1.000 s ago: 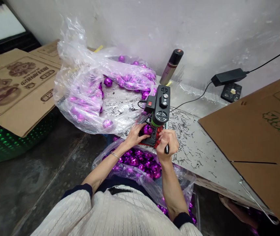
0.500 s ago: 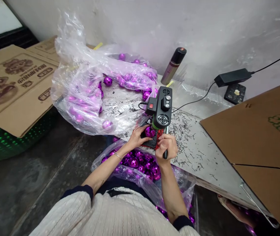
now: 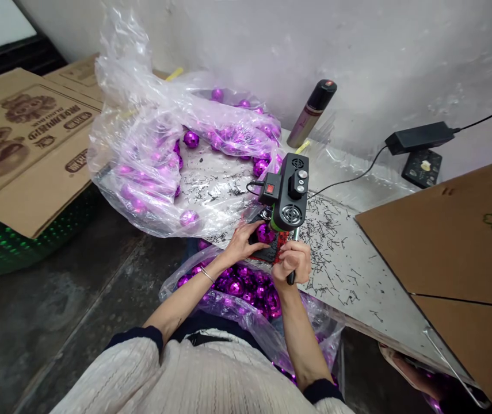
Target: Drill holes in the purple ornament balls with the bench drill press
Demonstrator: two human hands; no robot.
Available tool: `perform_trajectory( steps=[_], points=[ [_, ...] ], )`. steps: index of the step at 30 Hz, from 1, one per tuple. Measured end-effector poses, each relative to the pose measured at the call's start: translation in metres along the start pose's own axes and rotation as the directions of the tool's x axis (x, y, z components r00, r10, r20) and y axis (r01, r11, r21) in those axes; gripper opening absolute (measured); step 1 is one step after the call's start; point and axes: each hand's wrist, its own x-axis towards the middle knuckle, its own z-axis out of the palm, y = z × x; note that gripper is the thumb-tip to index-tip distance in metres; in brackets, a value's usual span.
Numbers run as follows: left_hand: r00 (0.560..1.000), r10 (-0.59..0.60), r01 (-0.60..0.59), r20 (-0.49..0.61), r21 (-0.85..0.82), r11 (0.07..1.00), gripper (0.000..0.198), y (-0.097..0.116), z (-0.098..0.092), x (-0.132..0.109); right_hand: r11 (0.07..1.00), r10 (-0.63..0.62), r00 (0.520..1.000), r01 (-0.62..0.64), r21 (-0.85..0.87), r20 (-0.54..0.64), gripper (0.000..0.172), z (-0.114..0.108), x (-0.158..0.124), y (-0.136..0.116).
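Note:
My left hand (image 3: pixel 242 244) pinches a shiny purple ball (image 3: pixel 265 233) between thumb and fingers, at the base of a small black press-like machine (image 3: pixel 291 192). The machine's upper body, with round grilles and a red switch, stands over the ball's right side. Wrapped round the machine's lever handle (image 3: pixel 291 278) is my right hand (image 3: pixel 293 261), just right of the ball. Red parts show on the machine's base between my hands. An open plastic bag (image 3: pixel 228 305) full of purple balls lies against my lap, below the table edge.
A large clear bag (image 3: pixel 137 132) of purple balls covers the table's left. Small black bits litter the white table (image 3: pixel 358 287). A spray can (image 3: pixel 312 113) and a black adapter (image 3: pixel 420 138) stand behind. Cardboard flanks both sides, at left (image 3: pixel 25 149) and right (image 3: pixel 453 230).
The view has shifted slightly, so the table items appear a little further right. My left hand still holds the ball and my right hand still grips the lever.

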Motion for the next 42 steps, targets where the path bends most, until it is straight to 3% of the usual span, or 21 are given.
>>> perform_trajectory(
  steps=[10, 18, 22, 26, 28, 30, 33, 35, 38, 40, 42],
  points=[
    [1.000, 0.015, -0.015, 0.009, -0.011, 1.000, 0.068, 0.003, -0.003, 0.001, 0.999, -0.039, 0.996, 0.042, 0.032, -0.084, 0.032, 0.009, -0.001, 0.004],
    [0.999, 0.037, -0.037, 0.000, -0.019, 0.999, 0.065, 0.002, -0.003, 0.005, 0.991, -0.135, 0.991, 0.135, 0.006, 0.001, 0.038, 0.005, 0.004, 0.003],
    [0.999, 0.039, -0.039, -0.036, -0.001, 0.999, 0.067, 0.007, -0.001, 0.003, 0.999, 0.022, 1.000, -0.022, 0.023, -0.002, 0.037, -0.002, 0.031, -0.017],
    [0.986, 0.086, -0.074, -0.146, 0.081, 0.994, 0.074, 0.013, -0.006, -0.035, 0.984, 0.170, 0.984, -0.173, 0.048, 0.055, 0.038, -0.008, 0.051, -0.034],
    [0.986, 0.155, -0.143, -0.059, 0.163, 0.976, 0.079, 0.014, -0.010, -0.069, 0.985, 0.160, 0.985, -0.163, 0.054, 0.058, 0.038, -0.008, 0.050, -0.035],
    [0.975, 0.196, -0.218, 0.108, 0.267, 0.939, 0.078, 0.013, -0.012, -0.103, 0.990, 0.133, 0.990, -0.135, 0.050, 0.045, 0.037, -0.007, 0.044, -0.032],
    [0.951, 0.223, -0.294, 0.215, 0.397, 0.869, 0.079, 0.015, -0.014, -0.129, 0.992, 0.117, 0.993, -0.118, 0.042, 0.036, 0.035, -0.007, 0.035, -0.027],
    [0.935, 0.312, -0.355, 0.169, 0.400, 0.845, 0.073, 0.017, -0.025, -0.117, 0.994, 0.100, 0.993, -0.102, 0.036, 0.054, 0.035, -0.008, 0.033, -0.026],
    [0.926, 0.378, -0.341, -0.002, 0.427, 0.838, 0.035, 0.017, -0.070, -0.047, 0.996, 0.082, 0.994, -0.084, 0.023, 0.069, 0.035, -0.010, 0.033, -0.025],
    [0.961, 0.229, -0.113, -0.152, 0.540, 0.834, 0.031, 0.010, -0.115, 0.023, 0.996, 0.090, 0.994, -0.091, 0.009, 0.063, 0.035, -0.011, 0.033, -0.025],
    [0.963, 0.021, 0.161, -0.268, 0.635, 0.756, 0.036, -0.004, -0.162, 0.098, 0.996, 0.094, 0.993, -0.094, -0.004, 0.066, 0.035, -0.012, 0.030, -0.025]
  ],
)
